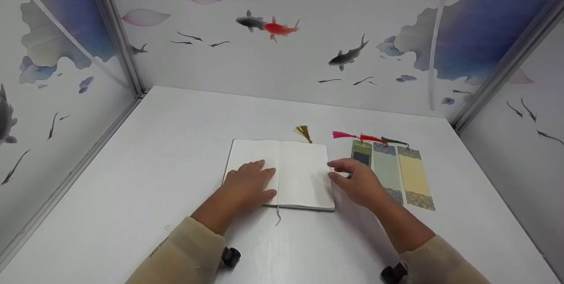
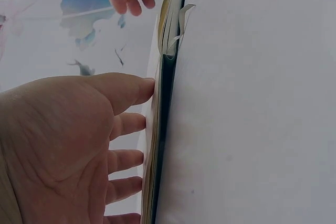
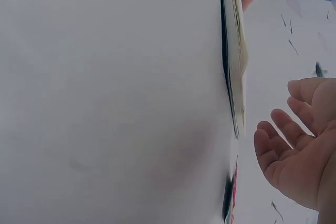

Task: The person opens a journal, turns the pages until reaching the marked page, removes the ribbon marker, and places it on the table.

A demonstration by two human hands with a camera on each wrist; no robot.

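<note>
Nearest to me are my two beige sleeves, the left sleeve (image 1: 185, 248) and the right sleeve (image 1: 440, 262), with a small black piece (image 1: 231, 257) at my left cuff and another black piece (image 1: 393, 273) at my right one. Past the cuffs, a thin pale ribbon (image 1: 278, 217) trails from the near edge of the notebook (image 1: 304, 174) onto the white table (image 1: 132, 178). The notebook lies open in front of me, both pages blank, its dark cover showing along the rim.

My left hand (image 1: 247, 186) rests on the left page, fingers extended and spread, the thumb out toward the fold. My right hand (image 1: 359, 182) hovers at the right edge of the notebook, its fingers loosely bent with nothing in them; my right wrist's view shows a gap between them and the pages.

Just to the right, three bookmarks lie side by side on the table: a green bookmark (image 1: 361, 151) with a dark panel, partly covered by my right hand, then a pale green bookmark (image 1: 387, 167), then a yellow bookmark (image 1: 413, 174). At their far ends are a pink tassel (image 1: 343, 134), a red tassel (image 1: 371, 138) and a dark green tassel (image 1: 394, 141). A gold tassel (image 1: 303, 133) sticks out beyond the right page's far edge; I can't tell whether it comes from under or between the pages.

Farthest off stands a white wall (image 1: 189, 68) with a painted red fish (image 1: 280, 29).
</note>
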